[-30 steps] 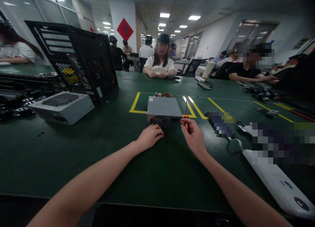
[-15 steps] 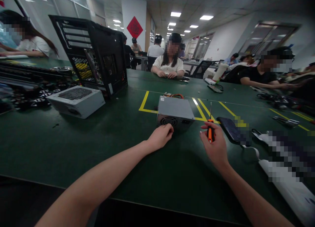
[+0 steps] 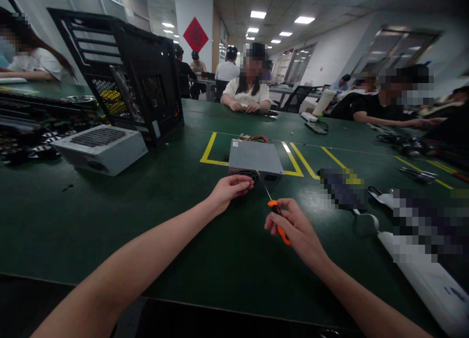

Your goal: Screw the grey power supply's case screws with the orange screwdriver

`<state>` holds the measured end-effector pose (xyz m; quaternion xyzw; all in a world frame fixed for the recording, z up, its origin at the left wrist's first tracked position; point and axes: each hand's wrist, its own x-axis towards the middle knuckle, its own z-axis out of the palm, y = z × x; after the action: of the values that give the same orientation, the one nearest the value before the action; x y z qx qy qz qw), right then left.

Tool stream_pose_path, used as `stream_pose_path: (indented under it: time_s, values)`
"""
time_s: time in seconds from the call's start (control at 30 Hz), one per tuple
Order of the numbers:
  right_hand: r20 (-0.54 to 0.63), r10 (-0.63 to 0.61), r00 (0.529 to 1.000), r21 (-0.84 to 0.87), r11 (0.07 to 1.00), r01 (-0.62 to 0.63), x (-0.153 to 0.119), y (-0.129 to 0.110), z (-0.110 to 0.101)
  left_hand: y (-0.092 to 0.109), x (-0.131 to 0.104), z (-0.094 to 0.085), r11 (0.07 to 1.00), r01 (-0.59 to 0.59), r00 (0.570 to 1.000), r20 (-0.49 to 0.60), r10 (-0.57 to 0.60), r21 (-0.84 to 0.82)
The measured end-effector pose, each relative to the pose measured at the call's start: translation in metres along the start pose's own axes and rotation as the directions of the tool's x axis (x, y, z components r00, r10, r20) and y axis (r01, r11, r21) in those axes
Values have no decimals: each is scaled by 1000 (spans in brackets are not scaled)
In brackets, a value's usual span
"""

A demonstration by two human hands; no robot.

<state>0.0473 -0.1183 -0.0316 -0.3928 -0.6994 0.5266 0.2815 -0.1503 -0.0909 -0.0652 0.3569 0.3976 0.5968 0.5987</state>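
Note:
A grey power supply unit lies on the green table, its fan grille and socket side facing me and coloured cables at its back. My left hand is in front of the grille, thumb and fingers pinched together. Whatever they hold, if anything, is too small to make out. In my right hand is a screwdriver with an orange and black handle. Its shaft tilts up and left, and the tip shows near the unit's front upper edge; I cannot tell whether it touches.
To the left stand a second power supply unit and a black computer case. A phone-like dark object and a white power strip lie at right. Tangled cables lie farther right. A person sits opposite.
My right hand has moved left and swung the screwdriver from upright to leaning left, its tip now by the power supply unit. My left fingers have turned into a pinch. The view shifted slightly.

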Motion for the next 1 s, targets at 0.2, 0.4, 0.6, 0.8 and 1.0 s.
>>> stream_pose_path:
  time_s: [0.2,0.4,0.6,0.8,1.0]
  values:
    - [272,187,944,66,975,-212,-10,-3,8,1,1,0,981,41,999,30,-36,-189]
    - [352,211,912,78,964,-253,-12,1,11,1,0,3,976,72,997,41,-65,-206]
    - [343,204,917,94,964,-250,-9,4,11,0,-1,5,978,103,994,44,-97,-182]
    - [349,202,915,108,961,-253,-8,5,11,1,-1,5,977,113,993,52,-105,-181]
    - [361,188,913,121,962,-246,-9,4,10,3,-1,6,979,127,991,67,-118,-162]
